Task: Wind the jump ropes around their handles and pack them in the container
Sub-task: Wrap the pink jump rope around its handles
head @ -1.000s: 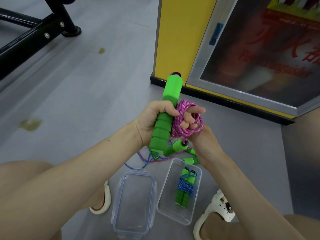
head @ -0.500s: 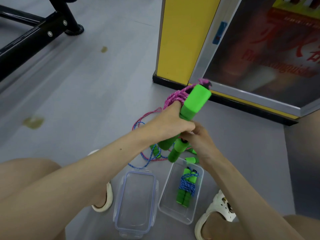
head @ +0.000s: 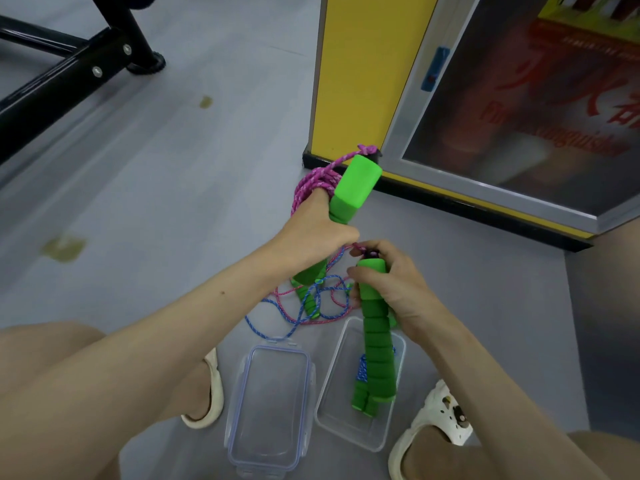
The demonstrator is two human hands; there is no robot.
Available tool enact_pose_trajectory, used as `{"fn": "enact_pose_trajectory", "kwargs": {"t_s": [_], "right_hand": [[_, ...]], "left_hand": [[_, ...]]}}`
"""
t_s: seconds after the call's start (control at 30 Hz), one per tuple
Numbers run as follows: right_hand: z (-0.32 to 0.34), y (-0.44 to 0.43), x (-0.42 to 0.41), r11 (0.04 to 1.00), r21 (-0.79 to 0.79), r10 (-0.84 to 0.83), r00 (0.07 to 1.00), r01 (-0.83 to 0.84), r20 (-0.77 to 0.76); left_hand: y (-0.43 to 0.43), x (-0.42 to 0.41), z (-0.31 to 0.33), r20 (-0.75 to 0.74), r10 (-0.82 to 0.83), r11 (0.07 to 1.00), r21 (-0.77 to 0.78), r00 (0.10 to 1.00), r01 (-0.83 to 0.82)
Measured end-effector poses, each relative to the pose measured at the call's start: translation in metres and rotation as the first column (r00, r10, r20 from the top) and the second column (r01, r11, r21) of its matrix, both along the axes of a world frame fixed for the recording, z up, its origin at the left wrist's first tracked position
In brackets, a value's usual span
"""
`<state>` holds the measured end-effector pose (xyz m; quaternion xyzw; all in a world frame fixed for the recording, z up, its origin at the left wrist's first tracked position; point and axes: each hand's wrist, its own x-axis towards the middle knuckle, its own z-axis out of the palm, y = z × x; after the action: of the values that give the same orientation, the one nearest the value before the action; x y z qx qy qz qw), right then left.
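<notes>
My left hand [head: 317, 233] grips a green foam handle [head: 356, 183] tilted up to the right, with coils of pink rope [head: 311, 185] looped over its finger. My right hand [head: 398, 292] holds the second green handle [head: 375, 327] nearly upright, its lower end over the clear container [head: 329, 403]. A wound jump rope with blue cord [head: 362, 370] lies in that container, partly hidden by the handle. On the floor between my hands lies a tangle of blue and pink rope [head: 304, 306] with another green handle [head: 310, 301].
The container's clear lid [head: 270, 407] lies on the grey floor left of it. My feet in white sandals [head: 440, 420] flank both. A yellow-edged cabinet [head: 363, 71] stands close ahead. A black metal frame [head: 69, 74] crosses the upper left.
My left hand swung its handle from upright to tilted right, the pink coils now on its far side. My right hand left the coils, took the second handle and raised it over the container.
</notes>
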<state>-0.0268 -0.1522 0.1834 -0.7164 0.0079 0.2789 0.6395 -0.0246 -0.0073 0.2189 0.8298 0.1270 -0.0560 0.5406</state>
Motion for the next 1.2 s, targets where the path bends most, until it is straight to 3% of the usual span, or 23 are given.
{"fn": "enact_pose_trajectory", "kwargs": {"t_s": [0.17, 0.3, 0.4, 0.5, 0.63, 0.8, 1.03, 1.2], "right_hand": [[0.001, -0.003, 0.003, 0.989, 0.106, -0.084, 0.987, 0.099, -0.136], [0.003, -0.007, 0.003, 0.990, 0.121, -0.033, 0.962, 0.068, -0.271], [0.001, -0.005, 0.001, 0.995, 0.057, -0.064, 0.970, 0.080, -0.235], [0.005, -0.003, 0.000, 0.996, 0.037, -0.070, 0.978, 0.079, -0.195], [0.009, -0.004, 0.003, 0.998, 0.019, -0.065, 0.991, 0.067, -0.117], [0.008, -0.003, 0.004, 0.989, 0.103, -0.086, 0.977, 0.108, -0.195], [0.014, -0.003, 0.003, 0.989, 0.065, -0.128, 0.985, 0.136, -0.113], [0.011, -0.004, 0.007, 0.945, 0.062, -0.323, 0.946, 0.322, 0.007]], "left_hand": [[0.005, 0.003, -0.004, 0.005, 0.089, 0.992, -0.087, 0.996, -0.088], [0.011, 0.008, -0.004, 0.020, 0.227, 0.958, -0.183, 0.974, -0.220], [0.012, 0.009, -0.001, 0.008, 0.219, 0.934, -0.291, 0.976, -0.208], [0.006, 0.005, 0.002, 0.012, 0.102, 0.924, -0.371, 0.995, -0.091], [0.001, 0.002, 0.002, 0.009, -0.002, 0.918, -0.396, 1.000, 0.005], [0.004, 0.004, 0.001, -0.042, 0.048, 0.910, -0.409, 0.998, -0.061], [0.003, 0.002, 0.002, -0.054, 0.066, 0.897, -0.435, 0.996, -0.083], [0.002, 0.000, 0.001, -0.098, 0.063, 0.867, -0.487, 0.993, -0.103]]}}
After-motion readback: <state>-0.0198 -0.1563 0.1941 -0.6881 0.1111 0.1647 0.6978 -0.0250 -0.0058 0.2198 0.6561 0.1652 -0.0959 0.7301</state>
